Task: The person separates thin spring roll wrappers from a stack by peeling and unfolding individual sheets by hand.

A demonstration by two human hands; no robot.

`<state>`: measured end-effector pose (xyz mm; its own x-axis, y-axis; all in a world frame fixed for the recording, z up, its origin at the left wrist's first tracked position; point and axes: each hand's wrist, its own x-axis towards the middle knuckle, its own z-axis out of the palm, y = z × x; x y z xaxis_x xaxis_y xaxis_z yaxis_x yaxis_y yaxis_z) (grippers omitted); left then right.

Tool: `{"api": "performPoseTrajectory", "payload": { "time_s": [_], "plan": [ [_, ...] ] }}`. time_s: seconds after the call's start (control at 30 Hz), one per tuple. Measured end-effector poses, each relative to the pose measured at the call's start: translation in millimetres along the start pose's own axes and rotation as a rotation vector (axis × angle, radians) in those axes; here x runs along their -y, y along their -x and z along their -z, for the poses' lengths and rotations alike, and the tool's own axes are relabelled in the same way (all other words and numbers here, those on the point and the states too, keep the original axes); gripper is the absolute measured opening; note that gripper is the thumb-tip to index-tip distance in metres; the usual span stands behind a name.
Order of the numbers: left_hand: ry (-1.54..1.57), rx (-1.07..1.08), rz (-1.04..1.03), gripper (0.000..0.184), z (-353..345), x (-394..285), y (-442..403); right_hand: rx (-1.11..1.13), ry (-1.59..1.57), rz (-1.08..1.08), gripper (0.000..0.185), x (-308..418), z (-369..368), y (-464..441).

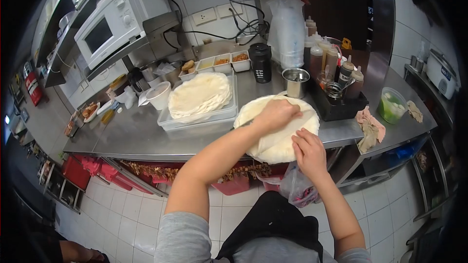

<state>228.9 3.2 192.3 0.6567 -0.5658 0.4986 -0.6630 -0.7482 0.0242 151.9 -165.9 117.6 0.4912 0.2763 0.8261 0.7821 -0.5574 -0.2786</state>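
Note:
A round stack of thin, pale dough sheets (265,151) lies at the counter's front edge, its near rim reaching past the metal. My left hand (279,116) is closed over the upper part of the stack, fingers curled down; what they pinch, if anything, is hidden. At the stack's right edge, my right hand (310,150) rests with its fingers stretched out and apart. A fold or flap shows in the top sheet between the hands. To the left, more pale sheets (201,93) are piled on a clear plastic container (195,122).
Behind the stack stand a steel cup (296,84) and a black tumbler (260,63). A black caddy (336,102) of sauce bottles is to the right, near cloths (371,125) and a green-filled tub (391,104). A microwave (122,24) sits on a raised shelf.

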Motion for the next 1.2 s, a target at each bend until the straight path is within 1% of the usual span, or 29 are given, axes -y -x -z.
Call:
{"api": "performPoseTrajectory", "payload": {
  "time_s": [0.07,0.17,0.3,0.5,0.6,0.7,0.8,1.1,1.2],
  "plan": [
    [0.027,-0.066,-0.017,0.025,-1.1,17.7,1.1,0.012,-0.003,-0.005,0.016,-4.7,3.3,0.5],
    [-0.075,-0.009,0.145,0.026,20.0,19.5,0.1,0.019,-0.011,-0.006,0.016,-3.5,5.7,-2.2],
    [-0.08,-0.02,0.17,0.03,28.7,31.6,-2.0,0.011,-0.016,-0.007,0.016,-4.2,5.5,-1.3],
    [-0.116,-0.013,0.243,0.03,53.0,36.5,-4.6,0.003,-0.031,-0.012,0.016,-4.3,5.6,-1.2],
    [-0.124,-0.073,0.219,0.032,59.9,48.8,-4.2,-0.004,-0.037,-0.006,0.016,-5.1,5.3,-0.8],
    [-0.149,-0.069,0.245,0.032,73.3,51.2,-4.6,-0.003,-0.035,-0.014,0.015,-4.2,5.7,-0.8],
    [-0.159,-0.13,0.242,0.032,82.6,57.0,-1.7,-0.004,-0.033,-0.006,0.015,-3.3,6.7,-1.7],
    [-0.215,-0.161,0.39,0.032,114.7,79.9,25.7,0.072,-0.029,-0.011,0.014,-6.3,6.8,-5.0],
    [-0.217,-0.167,0.426,0.032,122.2,89.1,31.4,0.041,-0.027,-0.001,0.011,-5.0,5.8,-5.4]
  ]
}}
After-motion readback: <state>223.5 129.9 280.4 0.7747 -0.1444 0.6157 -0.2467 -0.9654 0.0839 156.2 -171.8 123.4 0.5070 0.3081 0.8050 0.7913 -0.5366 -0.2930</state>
